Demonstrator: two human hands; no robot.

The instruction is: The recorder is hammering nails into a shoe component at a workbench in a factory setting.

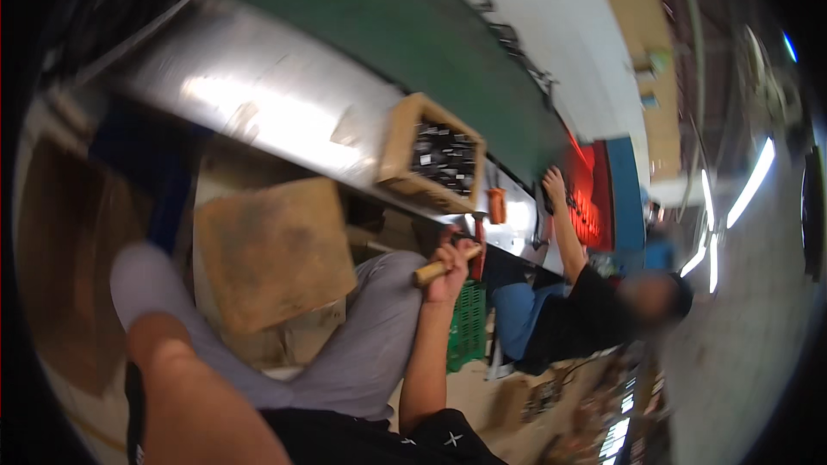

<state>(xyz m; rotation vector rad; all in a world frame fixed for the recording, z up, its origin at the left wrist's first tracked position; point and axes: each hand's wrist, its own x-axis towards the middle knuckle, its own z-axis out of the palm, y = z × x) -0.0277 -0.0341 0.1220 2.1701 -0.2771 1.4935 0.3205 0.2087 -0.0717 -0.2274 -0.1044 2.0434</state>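
My right hand [448, 271] is closed round a short, light-coloured wooden handle [430, 273], above my right thigh. The blur hides what kind of tool it belongs to. Right beside those fingers is a red, bar-like thing [479, 245]; whether they touch it I cannot tell. My left forearm [194, 387] reaches up from the lower left to my left knee. That hand blurs into the pale grey shape [142, 280] there, so its fingers do not show. Between my knees stands a block [276, 250] with a worn brown top, apart from both hands.
A wooden box [396, 151] of small dark and shiny parts sits on the metal bench edge [284, 90], near an orange-handled tool [497, 205]. Behind runs a green belt [345, 13]. To the right, a co-worker [568, 319] reaches toward a red-lit area. A green crate [466, 327] stands below.
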